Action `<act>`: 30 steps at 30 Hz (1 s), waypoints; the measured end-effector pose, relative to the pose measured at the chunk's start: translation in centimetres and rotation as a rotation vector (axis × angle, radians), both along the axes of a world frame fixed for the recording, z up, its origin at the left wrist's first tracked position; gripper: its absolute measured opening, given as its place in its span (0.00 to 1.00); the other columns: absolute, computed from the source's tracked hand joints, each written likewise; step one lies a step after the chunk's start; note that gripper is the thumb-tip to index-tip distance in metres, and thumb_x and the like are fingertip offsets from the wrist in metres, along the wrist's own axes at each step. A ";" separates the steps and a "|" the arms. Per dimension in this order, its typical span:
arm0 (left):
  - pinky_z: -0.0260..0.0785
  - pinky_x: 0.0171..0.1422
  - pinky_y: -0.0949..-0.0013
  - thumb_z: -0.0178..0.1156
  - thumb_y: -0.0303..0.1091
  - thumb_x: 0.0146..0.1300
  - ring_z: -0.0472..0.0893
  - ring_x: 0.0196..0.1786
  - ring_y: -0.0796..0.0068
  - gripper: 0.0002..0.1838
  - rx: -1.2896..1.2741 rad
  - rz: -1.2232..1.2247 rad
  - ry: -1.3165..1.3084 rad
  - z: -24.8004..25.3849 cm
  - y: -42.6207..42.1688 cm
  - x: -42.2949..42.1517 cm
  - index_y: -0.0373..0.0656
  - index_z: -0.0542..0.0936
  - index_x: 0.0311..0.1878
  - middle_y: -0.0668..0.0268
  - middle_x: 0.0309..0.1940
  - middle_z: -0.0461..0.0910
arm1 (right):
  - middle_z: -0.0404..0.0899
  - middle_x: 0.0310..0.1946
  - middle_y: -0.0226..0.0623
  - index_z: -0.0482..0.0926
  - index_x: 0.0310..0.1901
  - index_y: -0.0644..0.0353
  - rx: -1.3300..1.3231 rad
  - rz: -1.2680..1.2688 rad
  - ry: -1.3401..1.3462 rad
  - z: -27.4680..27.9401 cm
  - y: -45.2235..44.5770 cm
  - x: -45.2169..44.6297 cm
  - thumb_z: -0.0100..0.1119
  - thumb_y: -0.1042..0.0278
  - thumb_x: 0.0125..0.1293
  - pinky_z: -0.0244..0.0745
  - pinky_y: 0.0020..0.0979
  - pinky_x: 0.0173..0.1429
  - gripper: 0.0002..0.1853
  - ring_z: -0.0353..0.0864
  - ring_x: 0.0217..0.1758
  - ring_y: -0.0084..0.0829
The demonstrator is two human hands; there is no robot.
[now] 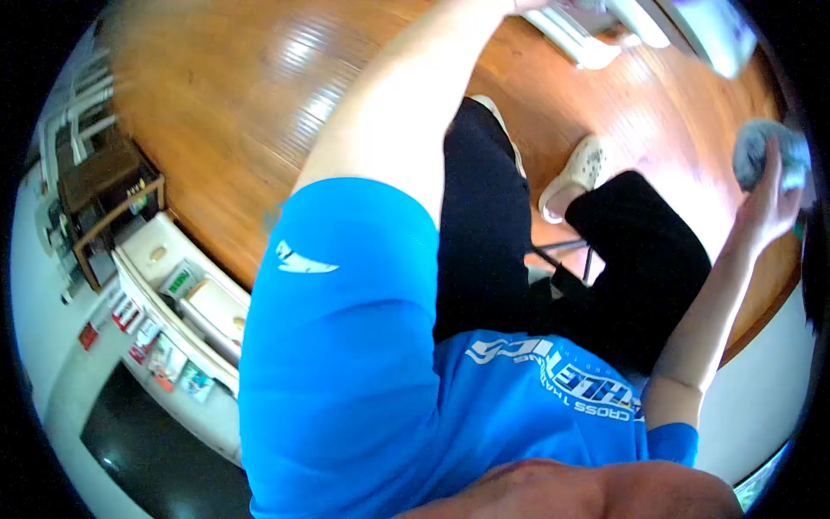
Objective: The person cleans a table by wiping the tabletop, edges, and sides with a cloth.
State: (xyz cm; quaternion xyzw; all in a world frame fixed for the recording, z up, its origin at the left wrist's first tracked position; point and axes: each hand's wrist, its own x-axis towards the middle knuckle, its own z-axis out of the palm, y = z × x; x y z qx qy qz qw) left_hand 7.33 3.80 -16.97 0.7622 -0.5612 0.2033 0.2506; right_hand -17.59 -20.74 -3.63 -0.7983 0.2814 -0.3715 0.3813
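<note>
My right hand is at the right edge, its fingers closed around a bunched grey cloth. Up at the top edge, my left hand is mostly cut off, and its fingers cannot be made out. Close to it are a white ridged panel and a larger pale object, both blurred and partly out of view. What the left hand touches there is unclear.
I am seated, with light clogs on a shiny wooden floor. At the left stand a cream drawer unit holding a green-and-white packet and a brown wooden piece of furniture. Colourful leaflets are beside the unit.
</note>
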 end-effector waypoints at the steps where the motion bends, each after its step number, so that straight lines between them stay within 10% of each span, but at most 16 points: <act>1: 0.67 0.55 0.55 0.59 0.36 0.54 0.73 0.47 0.54 0.10 -0.043 0.016 -0.045 -1.0 0.1 0.5 0.40 0.78 0.36 0.55 0.38 0.74 | 0.81 0.46 0.47 0.78 0.48 0.68 -0.110 0.043 -0.021 0.8 0.2 1.4 0.72 0.61 0.56 0.82 0.33 0.52 0.23 0.83 0.47 0.32; 7: 0.67 0.50 0.58 0.64 0.35 0.45 0.73 0.40 0.55 0.13 -0.314 0.059 0.033 -2.5 2.3 3.5 0.42 0.77 0.35 0.58 0.35 0.74 | 0.81 0.49 0.42 0.77 0.53 0.71 -0.820 0.287 0.306 3.3 -1.2 11.6 0.72 0.54 0.56 0.72 0.28 0.58 0.31 0.80 0.49 0.28; 15: 0.70 0.47 0.61 0.66 0.38 0.45 0.76 0.39 0.61 0.10 -0.487 0.062 -0.025 -0.1 6.1 7.9 0.45 0.79 0.29 0.64 0.30 0.75 | 0.76 0.53 0.41 0.69 0.61 0.70 -0.132 0.333 0.303 5.7 -0.8 11.1 0.65 0.61 0.62 0.69 0.30 0.58 0.30 0.74 0.52 0.31; 29: 0.67 0.55 0.50 0.56 0.32 0.57 0.72 0.50 0.46 0.16 -0.421 0.726 -0.128 -1.4 15.4 22.7 0.34 0.75 0.47 0.50 0.43 0.74 | 0.74 0.52 0.50 0.67 0.59 0.75 -0.271 0.214 0.247 3.6 1.9 9.6 0.62 0.63 0.63 0.70 0.35 0.57 0.29 0.74 0.51 0.38; 30: 0.69 0.54 0.51 0.56 0.35 0.59 0.74 0.50 0.48 0.17 -0.622 0.736 0.394 1.6 15.2 23.0 0.34 0.75 0.49 0.50 0.43 0.76 | 0.74 0.52 0.50 0.67 0.59 0.75 -0.267 0.231 0.258 4.2 2.4 9.7 0.61 0.64 0.63 0.70 0.35 0.57 0.29 0.74 0.51 0.39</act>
